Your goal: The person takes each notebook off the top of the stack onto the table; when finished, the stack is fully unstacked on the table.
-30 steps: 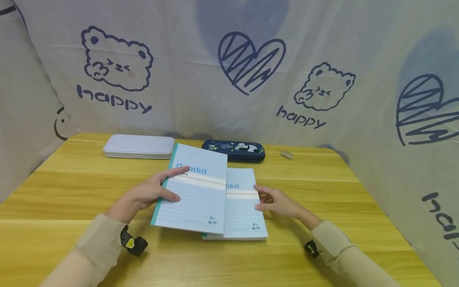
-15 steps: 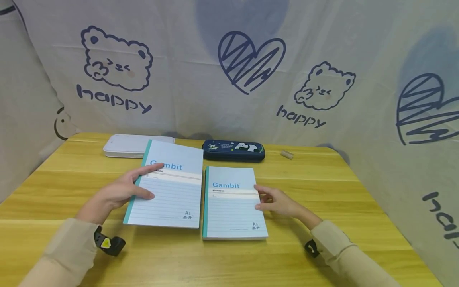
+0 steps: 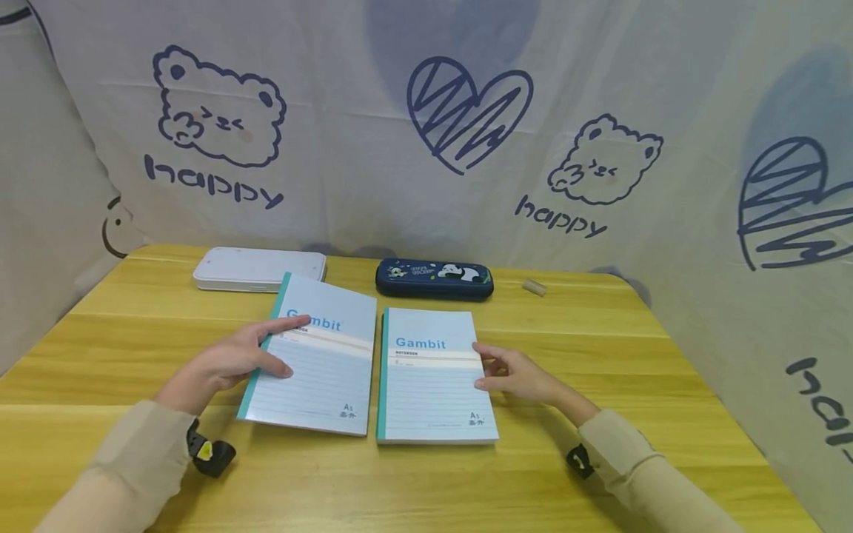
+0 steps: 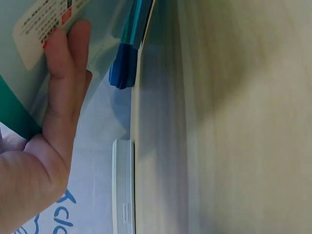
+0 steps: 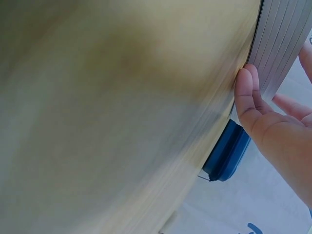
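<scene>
My left hand [image 3: 243, 359] grips a pale blue "Gambit" notebook [image 3: 326, 381] with a teal spine, thumb on its front cover. The left wrist view shows fingers [image 4: 61, 92] spread under the back cover, close to its white label [image 4: 39, 34], with the notebook raised off the table. To its right, a matching stack of notebooks [image 3: 433, 403] lies flat. Several layered page edges [image 5: 278, 39] show in the right wrist view. My right hand [image 3: 523, 376] rests at the stack's right side, fingertips against the edge.
Along the back of the wooden table [image 3: 600, 333] lie a white flat case [image 3: 256, 266], partly behind the held notebook, and a dark blue panda pencil case [image 3: 433, 280]. A small tan eraser-like piece [image 3: 534, 286] lies farther right. A printed curtain [image 3: 360, 148] hangs behind.
My left hand has carried its notebook leftward off the stack, uncovering the one beneath, then lowered it slightly toward the table. My right hand has stayed at the stack's edge.
</scene>
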Tool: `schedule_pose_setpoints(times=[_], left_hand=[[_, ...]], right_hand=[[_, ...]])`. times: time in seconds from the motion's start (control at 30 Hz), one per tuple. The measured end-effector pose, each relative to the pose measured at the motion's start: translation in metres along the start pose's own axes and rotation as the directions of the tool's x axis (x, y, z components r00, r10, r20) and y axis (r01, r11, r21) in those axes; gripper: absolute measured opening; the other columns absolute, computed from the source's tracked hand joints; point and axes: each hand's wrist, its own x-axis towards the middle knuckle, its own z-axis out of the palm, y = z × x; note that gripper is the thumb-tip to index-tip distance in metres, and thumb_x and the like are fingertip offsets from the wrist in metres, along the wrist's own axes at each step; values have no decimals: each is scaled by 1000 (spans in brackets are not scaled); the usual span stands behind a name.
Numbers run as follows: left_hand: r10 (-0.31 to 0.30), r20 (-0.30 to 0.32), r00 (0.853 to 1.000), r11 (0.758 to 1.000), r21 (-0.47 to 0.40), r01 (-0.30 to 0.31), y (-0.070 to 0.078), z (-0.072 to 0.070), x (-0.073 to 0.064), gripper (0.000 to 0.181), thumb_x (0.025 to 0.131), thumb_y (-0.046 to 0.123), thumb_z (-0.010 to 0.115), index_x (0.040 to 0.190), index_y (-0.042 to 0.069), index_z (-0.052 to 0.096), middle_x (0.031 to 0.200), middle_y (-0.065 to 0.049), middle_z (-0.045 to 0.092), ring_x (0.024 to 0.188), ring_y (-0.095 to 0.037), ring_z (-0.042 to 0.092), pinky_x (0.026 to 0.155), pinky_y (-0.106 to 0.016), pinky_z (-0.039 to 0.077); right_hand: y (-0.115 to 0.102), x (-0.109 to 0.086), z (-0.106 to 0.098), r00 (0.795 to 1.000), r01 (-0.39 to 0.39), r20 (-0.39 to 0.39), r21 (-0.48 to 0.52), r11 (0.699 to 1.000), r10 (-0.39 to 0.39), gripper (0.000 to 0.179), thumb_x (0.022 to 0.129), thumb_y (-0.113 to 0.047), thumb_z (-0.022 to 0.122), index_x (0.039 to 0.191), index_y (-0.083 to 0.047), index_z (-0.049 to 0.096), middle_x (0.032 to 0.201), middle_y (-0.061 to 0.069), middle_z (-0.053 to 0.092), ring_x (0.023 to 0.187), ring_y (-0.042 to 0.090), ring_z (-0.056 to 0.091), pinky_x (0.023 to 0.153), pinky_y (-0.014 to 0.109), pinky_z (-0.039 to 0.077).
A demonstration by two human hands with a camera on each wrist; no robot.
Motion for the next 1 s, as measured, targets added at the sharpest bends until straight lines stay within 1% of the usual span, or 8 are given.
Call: schedule_pose_setpoints(times=[0.1, 0.37, 0.6, 0.77, 0.87, 1.0], left_hand=[[-10, -4, 1000, 1000, 23, 10, 2, 3, 2, 85, 67, -13, 65, 140, 4, 25, 132, -28, 24, 91, -28, 48, 76, -35, 47], [-41, 15, 999, 999, 7, 41, 0, 7, 5, 85, 66, -15, 63, 140, 2, 23, 122, -28, 34, 86, -26, 53, 73, -36, 48], [-35, 36, 999, 999, -10, 35, -3, 11, 10, 85, 67, -16, 62, 140, -1, 21, 126, -28, 29, 86, -24, 51, 73, -32, 47], [-43, 35, 998, 999, -11, 43, -3, 13, 10, 84, 68, -16, 62, 139, -1, 21, 123, -27, 32, 85, -23, 52, 73, -32, 47], [-45, 17, 999, 998, 42, 44, -4, 14, 10, 82, 67, -14, 64, 138, -2, 25, 121, -26, 33, 87, -25, 50, 72, -33, 47], [-49, -17, 999, 987, 153, 51, -6, 15, 12, 79, 66, -12, 67, 135, -5, 30, 125, -27, 27, 92, -29, 44, 72, -34, 46]], right_hand=[[0, 0, 0, 1000, -1, 1, 3, 1000, 1, 61, 86, -13, 60, 132, 12, 30, 124, 25, 45, 101, 30, 52, 84, 38, 43], [1, 0, 0, 1000, 3, 3, -3, 1000, -3, 61, 86, -14, 60, 132, 11, 31, 124, 25, 46, 101, 28, 52, 84, 38, 43], [0, 0, 0, 1000, 8, 7, 6, 1000, -8, 61, 86, -13, 60, 132, 12, 30, 124, 25, 45, 101, 29, 52, 84, 38, 43], [1, 0, 0, 1000, 5, 6, 7, 1000, -5, 61, 86, -14, 60, 133, 12, 30, 124, 25, 45, 101, 29, 52, 84, 38, 43], [1, 0, 0, 1000, 5, 6, 9, 1000, -5, 61, 86, -13, 60, 133, 12, 30, 124, 25, 45, 101, 29, 52, 84, 38, 43], [0, 0, -1, 1000, 5, 6, 3, 1000, -5, 61, 86, -14, 60, 132, 12, 30, 123, 25, 46, 101, 29, 52, 84, 38, 43]])
